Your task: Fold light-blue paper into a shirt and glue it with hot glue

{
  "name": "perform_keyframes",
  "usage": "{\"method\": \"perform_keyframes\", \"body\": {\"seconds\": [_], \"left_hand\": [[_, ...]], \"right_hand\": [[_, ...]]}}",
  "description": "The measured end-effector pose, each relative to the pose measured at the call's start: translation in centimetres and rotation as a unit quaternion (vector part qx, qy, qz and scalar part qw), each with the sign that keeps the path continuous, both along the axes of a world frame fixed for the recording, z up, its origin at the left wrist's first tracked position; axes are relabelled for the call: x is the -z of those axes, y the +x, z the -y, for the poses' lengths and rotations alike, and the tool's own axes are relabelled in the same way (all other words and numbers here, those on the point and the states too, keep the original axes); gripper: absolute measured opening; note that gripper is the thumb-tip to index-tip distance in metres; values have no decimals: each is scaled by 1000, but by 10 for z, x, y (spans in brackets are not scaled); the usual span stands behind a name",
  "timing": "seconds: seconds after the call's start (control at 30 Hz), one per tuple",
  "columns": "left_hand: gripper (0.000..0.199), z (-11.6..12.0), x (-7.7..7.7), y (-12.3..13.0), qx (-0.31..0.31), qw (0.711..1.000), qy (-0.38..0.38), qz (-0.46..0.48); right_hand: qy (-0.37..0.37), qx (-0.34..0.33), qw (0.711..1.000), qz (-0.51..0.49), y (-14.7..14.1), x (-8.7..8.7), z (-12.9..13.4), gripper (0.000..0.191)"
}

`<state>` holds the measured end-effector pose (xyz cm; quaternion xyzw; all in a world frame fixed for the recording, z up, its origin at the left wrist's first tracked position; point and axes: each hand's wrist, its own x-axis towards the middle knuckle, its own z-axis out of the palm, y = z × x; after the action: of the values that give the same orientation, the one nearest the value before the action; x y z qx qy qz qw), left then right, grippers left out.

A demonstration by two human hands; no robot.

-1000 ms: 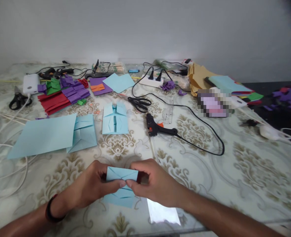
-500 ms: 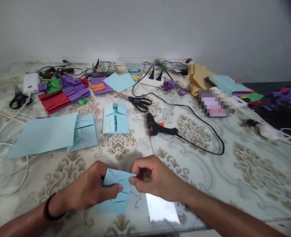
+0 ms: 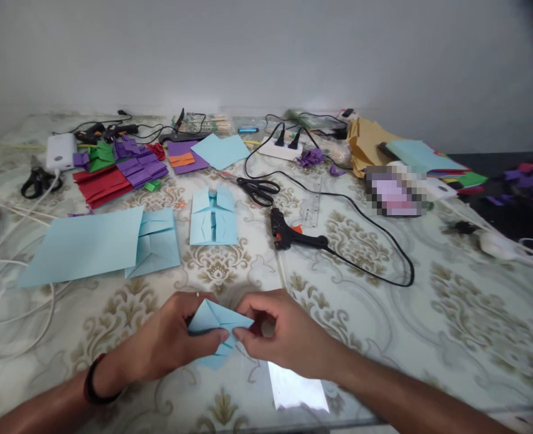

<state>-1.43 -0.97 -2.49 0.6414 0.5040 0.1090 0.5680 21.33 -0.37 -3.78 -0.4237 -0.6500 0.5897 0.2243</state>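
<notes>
Light blue paper [image 3: 221,313] in hand, paler blue sheet [image 3: 85,244], red [image 3: 102,184] and purple [image 3: 140,167] folds, black scissors [image 3: 258,190], black glue gun [image 3: 293,235] with orange trigger [image 3: 297,229], white power strip [image 3: 279,148], cream tabletop [image 3: 384,337] with tan damask and grey scrolls, grey wall [image 3: 266,54], blue pen [image 3: 248,130]

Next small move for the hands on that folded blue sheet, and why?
Probably run the right hand's thumb outward to press the crease, with the left hand pinning the other side. Both hands pinch the folded blue sheet, the thumbs sit close together near its middle, and its upper part comes to a point.
</notes>
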Motion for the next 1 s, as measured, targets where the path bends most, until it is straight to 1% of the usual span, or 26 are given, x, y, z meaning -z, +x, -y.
{"method": "perform_keyframes", "body": {"seconds": [0.1, 0.27, 0.43, 0.53, 0.63, 0.7, 0.77, 0.87, 0.93, 1.0], "left_hand": [[21, 2, -1, 2, 0, 1000, 21, 24], [23, 2, 1, 0, -14, 999, -8, 33], [24, -3, 2, -5, -13, 999, 9, 38], [29, -6, 1, -8, -13, 998, -6, 64], [37, -8, 0, -10, -18, 996, -20, 89], [37, -9, -1, -10, -23, 995, -16, 93], [35, -9, -2, -10, -13, 996, -4, 87], [32, -6, -5, -7, 42, 997, 20, 57], [34, -5, -6, -5, 75, 996, 38, 33], [35, -4, -6, -4, 69, 997, 43, 17]], "right_hand": [[24, 1, 1000, 6, -3, 0, 4, 11], [37, 11, 999, -18, -1, -1, 5, 18], [-1, 16, 999, -36, 0, -1, 3, 23], [-27, 17, 999, -44, 1, 1, 2, 24], [-61, 34, 996, -63, 4, 3, 1, 25], [-63, 29, 995, -72, 5, 2, 0, 24], [-41, 2, 996, -76, 5, -1, 0, 21], [-19, -38, 997, -63, 3, -3, 0, 18], [-21, -35, 998, -39, 1, -2, 1, 20], [-27, -17, 999, -14, 0, -1, 2, 25]]}}
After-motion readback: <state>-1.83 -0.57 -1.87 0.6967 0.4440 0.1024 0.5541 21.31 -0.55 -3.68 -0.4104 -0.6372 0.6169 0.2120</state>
